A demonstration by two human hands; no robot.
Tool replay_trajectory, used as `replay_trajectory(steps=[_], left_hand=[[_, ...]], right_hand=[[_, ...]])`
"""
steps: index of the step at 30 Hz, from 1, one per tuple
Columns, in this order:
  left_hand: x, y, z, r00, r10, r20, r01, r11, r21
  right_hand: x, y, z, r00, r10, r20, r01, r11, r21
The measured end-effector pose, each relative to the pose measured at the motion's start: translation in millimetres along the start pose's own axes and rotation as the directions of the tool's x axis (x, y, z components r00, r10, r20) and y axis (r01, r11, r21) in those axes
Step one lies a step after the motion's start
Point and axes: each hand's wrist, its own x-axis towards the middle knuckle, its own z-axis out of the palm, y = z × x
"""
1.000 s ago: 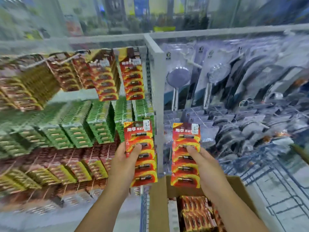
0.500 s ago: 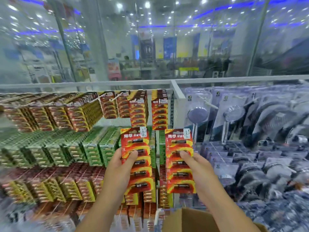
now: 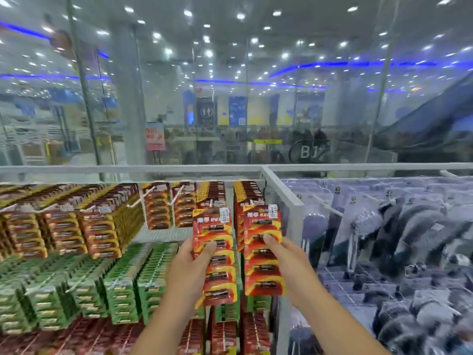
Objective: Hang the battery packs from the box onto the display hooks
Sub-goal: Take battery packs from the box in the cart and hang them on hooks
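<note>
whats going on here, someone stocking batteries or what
A person is restocking a shop's battery display. The left hand grips one red battery pack and the right hand grips another red pack, both held upright in front of the top row of red packs on the display hooks. Neither held pack is on a hook yet. Green packs hang in the row below, and shower heads hang in the bay to the right.
</note>
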Motion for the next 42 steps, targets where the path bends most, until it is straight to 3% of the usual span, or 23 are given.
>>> replay_trajectory(steps=[20,25,31,36,42], left_hand=[[121.4,-40.9,2.6,0.999,-0.042,0.0,0.042,0.999,0.001],[143.6,-43.3,2.5,0.999,0.033,0.004,-0.034,0.99,0.14],[156.1,-46.8,4.3,0.99,0.109,-0.092,-0.07,0.933,0.352],[161.0,-48.7,-2.7,0.983,0.142,-0.117,-0.081,0.905,0.417],[150.7,-56.4,-12.7,0.982,0.163,-0.091,-0.104,0.881,0.461]], right_hand=[[103.2,21.9,32.0,0.986,0.022,-0.166,-0.028,0.999,-0.037],[131.1,30.9,34.6,0.973,0.021,-0.232,-0.03,0.999,-0.034],[157.6,46.9,33.9,0.954,-0.009,-0.299,-0.01,0.998,-0.062],[160.2,52.4,33.0,0.938,-0.075,-0.337,0.048,0.995,-0.089],[146.5,58.0,34.0,0.905,-0.169,-0.391,0.073,0.966,-0.248]])
